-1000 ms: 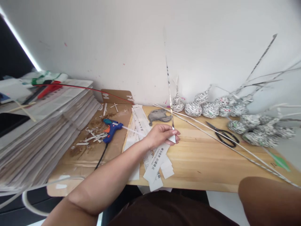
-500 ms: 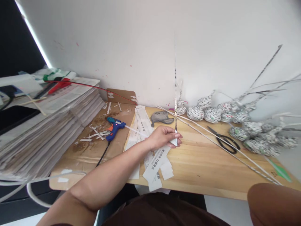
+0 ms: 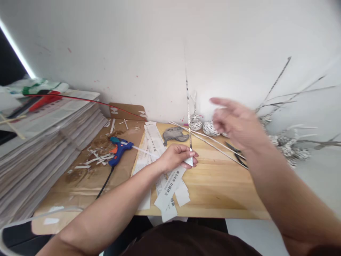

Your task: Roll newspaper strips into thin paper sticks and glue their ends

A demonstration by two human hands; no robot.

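Observation:
My left hand pinches the lower end of a thin rolled paper stick, which stands upright against the wall behind. Just below that hand, printed paper strips lie fanned over the table's front edge. My right hand is raised in the air to the right of the stick, its index finger stretched toward the left and the other fingers curled, with nothing seen in it. It is slightly blurred and covers part of the woven paper gourds behind.
A blue glue gun lies on cardboard beside paper scraps. Left of it rises a newspaper stack. Black scissors, long paper sticks and a grey cloth rest on the wooden table.
My right hand has come up from the lower right into the middle right. The view has shifted a little to the right. My left hand still holds the stick.

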